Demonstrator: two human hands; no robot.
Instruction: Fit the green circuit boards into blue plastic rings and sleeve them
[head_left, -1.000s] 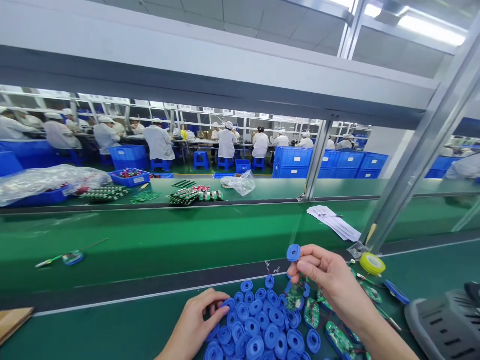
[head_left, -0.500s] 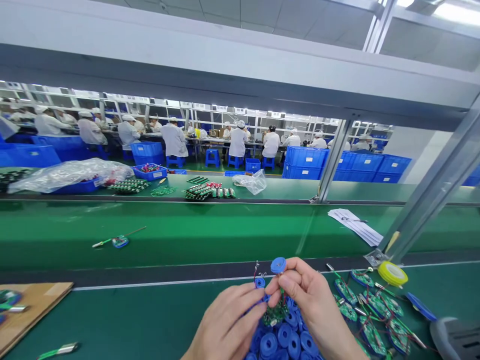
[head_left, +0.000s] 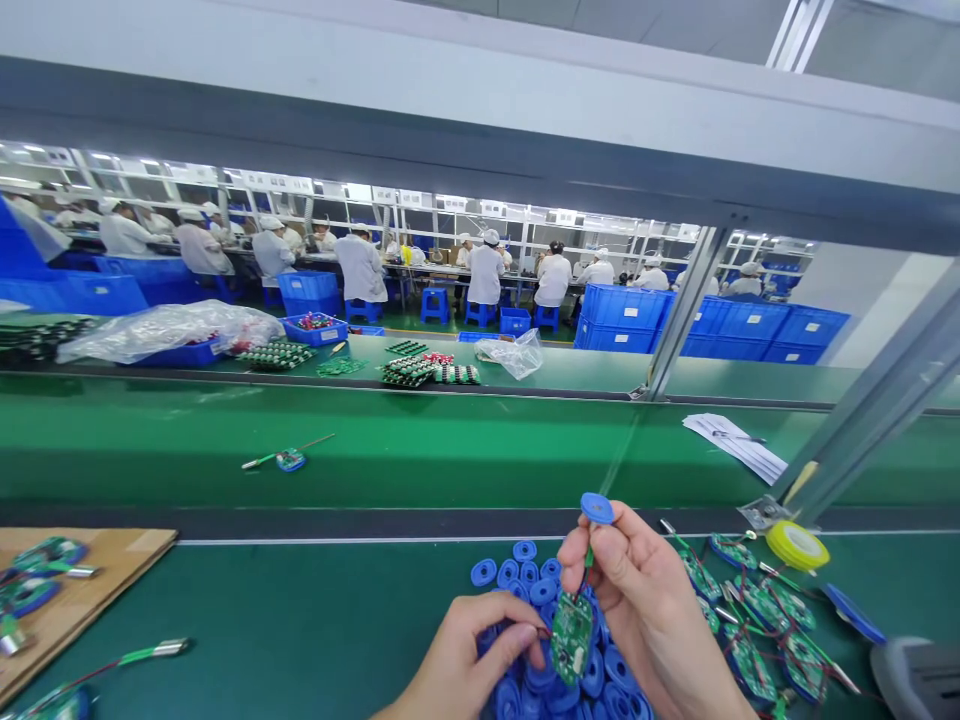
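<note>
My right hand (head_left: 637,580) pinches a blue rubber ring (head_left: 597,508) between thumb and fingers, held up above the bench. From beneath it, green and dark wires run down to a small green circuit board (head_left: 572,635), which hangs in front of a pile of similar blue rings (head_left: 525,575). My left hand (head_left: 487,645) is closed at the board's left edge, thumb against forefinger, where a thin red wire shows at the fingertips. Part of the pile is hidden behind the board and my hands.
Wired circuit boards (head_left: 750,660) lie at right beside yellow tape (head_left: 797,546). Cardboard (head_left: 135,560) with more boards is at left. One wired board (head_left: 290,460) lies on the green belt (head_left: 450,450); paper sheets (head_left: 731,445) lie near a metal post (head_left: 686,310). Co-workers sit beyond.
My left hand has dropped from beside the raised blue ring to the circuit board's edge. The board now hangs in plain sight under my right hand. The view has shifted slightly.
</note>
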